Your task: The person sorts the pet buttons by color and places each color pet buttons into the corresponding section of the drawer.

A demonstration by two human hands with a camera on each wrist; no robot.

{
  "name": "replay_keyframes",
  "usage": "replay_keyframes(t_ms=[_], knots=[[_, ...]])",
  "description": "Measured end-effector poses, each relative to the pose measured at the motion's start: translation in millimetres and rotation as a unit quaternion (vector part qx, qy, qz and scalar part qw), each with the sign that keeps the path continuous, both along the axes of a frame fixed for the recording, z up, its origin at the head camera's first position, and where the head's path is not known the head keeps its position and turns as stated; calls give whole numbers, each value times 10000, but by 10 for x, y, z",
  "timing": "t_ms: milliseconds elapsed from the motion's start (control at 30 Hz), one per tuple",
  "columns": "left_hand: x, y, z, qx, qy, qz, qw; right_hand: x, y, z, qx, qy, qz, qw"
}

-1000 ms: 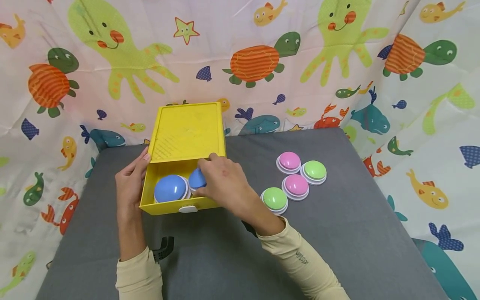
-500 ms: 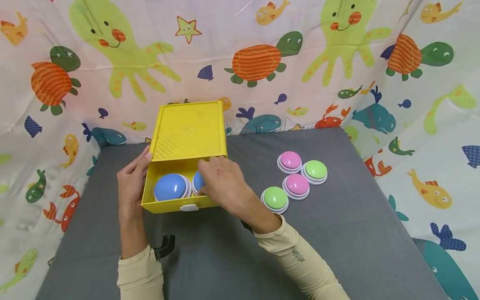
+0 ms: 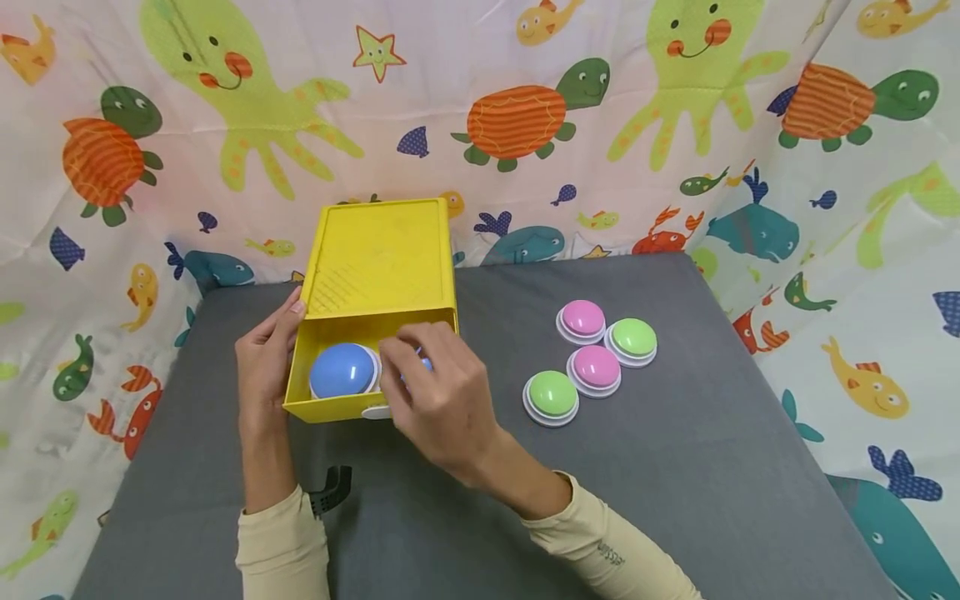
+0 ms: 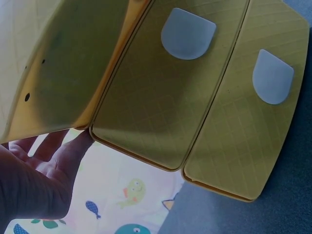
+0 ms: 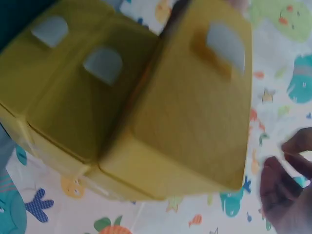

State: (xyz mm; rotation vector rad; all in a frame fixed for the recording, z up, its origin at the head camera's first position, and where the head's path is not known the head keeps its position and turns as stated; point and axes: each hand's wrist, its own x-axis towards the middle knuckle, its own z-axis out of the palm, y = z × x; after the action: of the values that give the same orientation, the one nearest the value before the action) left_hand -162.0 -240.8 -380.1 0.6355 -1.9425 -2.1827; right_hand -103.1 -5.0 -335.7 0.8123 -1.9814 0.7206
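A yellow drawer cabinet (image 3: 386,258) stands at the back of the table, its top drawer (image 3: 330,408) pulled out. Inside the drawer lies a blue domed push button (image 3: 343,370) with a white base. A second blue button (image 3: 427,364) sits to its right, mostly hidden behind my right hand (image 3: 442,400). That hand hovers over the drawer front with bent fingers; the right wrist view shows nothing between thumb and fingers. My left hand (image 3: 264,358) touches the cabinet's left side with its fingers extended. Two lower drawers (image 4: 151,92) are shut in the left wrist view.
Right of the cabinet, two pink push buttons (image 3: 596,367) and two green push buttons (image 3: 552,394) lie grouped on the grey table (image 3: 712,467). A curtain (image 3: 435,50) printed with sea animals hangs behind and at both sides.
My right hand has let go of the second blue button, now lying in the drawer, and has lifted up and toward me. The left hand stays at the cabinet's side.
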Motion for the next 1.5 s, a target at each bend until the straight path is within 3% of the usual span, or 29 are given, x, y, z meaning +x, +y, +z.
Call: replay_keyframes(t_ms=[100,167,433,700,867,1100,1500], knots=[[8,-6,-2,31,13,24,10000,113,-38,-144,-85,861,242,9960],[11,-13,-3,85,62,45,9999,182,-71,-244,81,1034,277,9942],[30,-41,-13,155,-37,115,9998,321,-187,-574,1061,553,-174,9927],[53,-56,0,182,-11,172,9997,325,-218,-651,1458,673,-217,9868],[36,-26,11,57,-146,224,9996,188,-227,-636,1509,390,-251,9875],[-5,26,3,70,-131,281,9995,-129,-284,-595,1592,72,-527,9858],[-23,24,36,432,78,240,9987,-561,-346,-643,1428,348,-615,9872]])
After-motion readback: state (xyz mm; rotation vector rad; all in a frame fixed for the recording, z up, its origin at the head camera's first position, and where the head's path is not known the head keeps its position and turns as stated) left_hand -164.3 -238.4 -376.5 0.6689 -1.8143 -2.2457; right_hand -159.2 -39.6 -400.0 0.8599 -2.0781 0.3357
